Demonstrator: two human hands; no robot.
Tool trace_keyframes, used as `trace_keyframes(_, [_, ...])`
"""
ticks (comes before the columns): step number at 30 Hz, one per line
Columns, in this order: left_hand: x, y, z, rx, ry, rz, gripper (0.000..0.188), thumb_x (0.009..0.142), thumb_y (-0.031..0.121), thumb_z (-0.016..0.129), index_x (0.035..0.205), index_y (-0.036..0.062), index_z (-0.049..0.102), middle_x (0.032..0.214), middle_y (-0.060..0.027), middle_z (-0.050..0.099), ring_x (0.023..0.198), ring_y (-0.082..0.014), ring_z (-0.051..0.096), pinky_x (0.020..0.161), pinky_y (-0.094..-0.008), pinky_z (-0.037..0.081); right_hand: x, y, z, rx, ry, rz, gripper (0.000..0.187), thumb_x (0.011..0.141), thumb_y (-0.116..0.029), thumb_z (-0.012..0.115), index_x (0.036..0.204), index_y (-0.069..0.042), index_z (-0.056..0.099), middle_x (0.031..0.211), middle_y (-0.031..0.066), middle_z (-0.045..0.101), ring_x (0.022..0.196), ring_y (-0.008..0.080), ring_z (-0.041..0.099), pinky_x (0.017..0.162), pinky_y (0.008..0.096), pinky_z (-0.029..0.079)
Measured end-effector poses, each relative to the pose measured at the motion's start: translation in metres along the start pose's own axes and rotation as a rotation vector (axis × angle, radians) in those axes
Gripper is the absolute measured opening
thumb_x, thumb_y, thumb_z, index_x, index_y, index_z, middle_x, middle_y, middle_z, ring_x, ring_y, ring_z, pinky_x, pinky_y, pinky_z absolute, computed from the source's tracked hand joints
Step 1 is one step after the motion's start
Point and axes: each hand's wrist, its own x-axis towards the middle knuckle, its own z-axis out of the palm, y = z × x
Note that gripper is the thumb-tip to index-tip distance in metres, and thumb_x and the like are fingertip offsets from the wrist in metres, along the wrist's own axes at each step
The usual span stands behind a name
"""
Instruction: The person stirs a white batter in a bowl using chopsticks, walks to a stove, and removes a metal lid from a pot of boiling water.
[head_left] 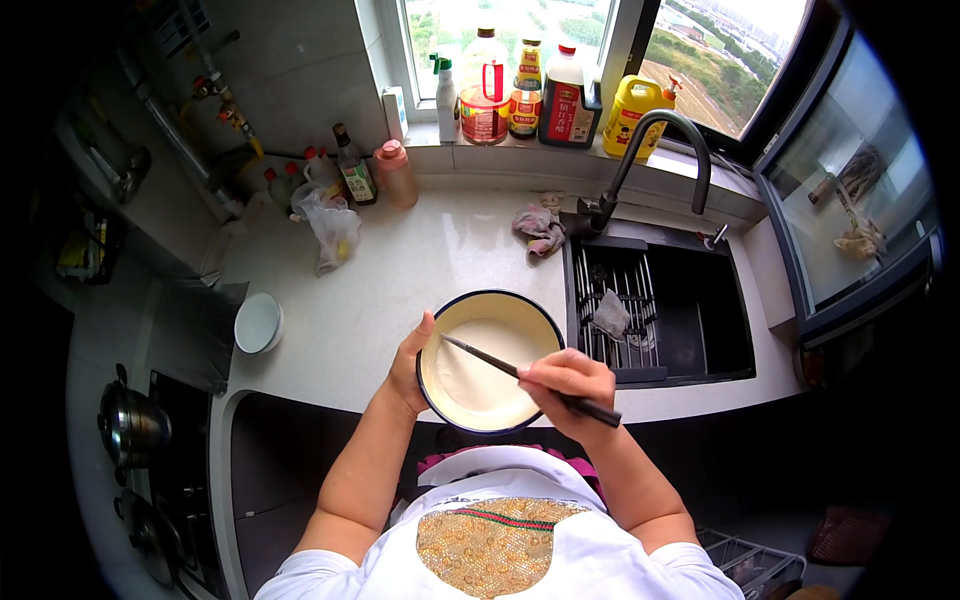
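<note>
Head view, looking straight down: a person stands at a white kitchen counter [400, 270] with both forearms entering from the lower edge. The left hand [410, 362] is wrapped around the left rim of a round bowl [491, 360] with a dark rim and cream interior, thumb lying over the rim, fingers under and hidden; it grips the bowl. The bowl sits at the front edge of the counter, just left of the sink [690, 300], and holds a pale, smooth batter [480, 375] covering most of its inside. The right hand [567, 385] is closed around a pair of dark chopsticks [500, 365], held over the bowl's right rim; the chopstick tips reach into the batter toward the upper left of the bowl, the butt ends project down and right past the knuckles. In the dark sink a metal rack [620, 300] carries a grey cloth [610, 315]; a dark curved faucet [665, 150] rises behind it. A crumpled rag [538, 228] lies on the counter beside the faucet base. A small white bowl [258, 323] stands well apart to the left, near a cooktop with a steel pot [132, 424]. A knotted plastic bag [332, 232] and several bottles [375, 175] stand by the back wall; more bottles line the window sill [530, 95].
</note>
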Motion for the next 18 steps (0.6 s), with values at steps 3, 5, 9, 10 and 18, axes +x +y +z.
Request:
trace_keyframes(3, [-0.002,0.001,0.000,-0.008,-0.016,0.005,0.069,0.092,0.057,0.044,0.125,-0.0033,0.052,0.118,-0.0201,0.060,0.106,-0.0300,0.061,0.091,-0.0419,0.050,-0.004,-0.004,-0.002,0.083,-0.084,0.001,0.020,0.071,0.004,0.074,0.089,-0.004,0.071,0.074,0.0094,0.065,0.063,0.0179,0.064,0.055,0.0257,0.051])
trace_keyframes(5, [-0.004,0.002,0.001,-0.011,-0.034,0.004,0.069,0.092,0.057,0.044,0.125,-0.0033,0.052,0.118,-0.0200,0.060,0.107,-0.0301,0.061,0.091,-0.0418,0.050,-0.003,-0.005,-0.008,0.152,-0.114,0.034,0.020,0.071,0.002,0.075,0.089,-0.006,0.071,0.075,0.0090,0.066,0.061,0.0186,0.064,0.054,0.0264,0.051])
trace_keyframes(9, [-0.005,0.000,0.007,-0.021,-0.032,-0.010,0.069,0.092,0.057,0.042,0.125,-0.0025,0.051,0.119,-0.0195,0.060,0.108,-0.0301,0.060,0.093,-0.0419,0.049,-0.003,-0.003,-0.005,0.109,-0.085,0.000,0.021,0.071,0.003,0.075,0.090,-0.006,0.071,0.075,0.0089,0.065,0.061,0.0185,0.064,0.053,0.0261,0.050])
trace_keyframes(10, [-0.004,-0.002,0.009,-0.028,-0.024,-0.013,0.068,0.092,0.057,0.042,0.126,-0.0021,0.051,0.119,-0.0194,0.060,0.108,-0.0302,0.060,0.093,-0.0420,0.049,-0.003,-0.003,0.000,0.070,-0.065,-0.017,0.022,0.071,0.003,0.075,0.091,-0.006,0.071,0.074,0.0088,0.065,0.060,0.0185,0.064,0.053,0.0261,0.050])
trace_keyframes(18, [-0.002,-0.005,0.014,0.020,0.096,0.152,0.066,0.094,0.056,0.039,0.130,0.0012,0.046,0.125,-0.0170,0.056,0.115,-0.0280,0.056,0.097,-0.0404,0.046,-0.010,0.011,0.008,-0.321,0.234,0.020,0.017,0.074,0.005,0.071,0.089,-0.002,0.070,0.075,0.0093,0.064,0.059,0.0182,0.061,0.051,0.0257,0.049])
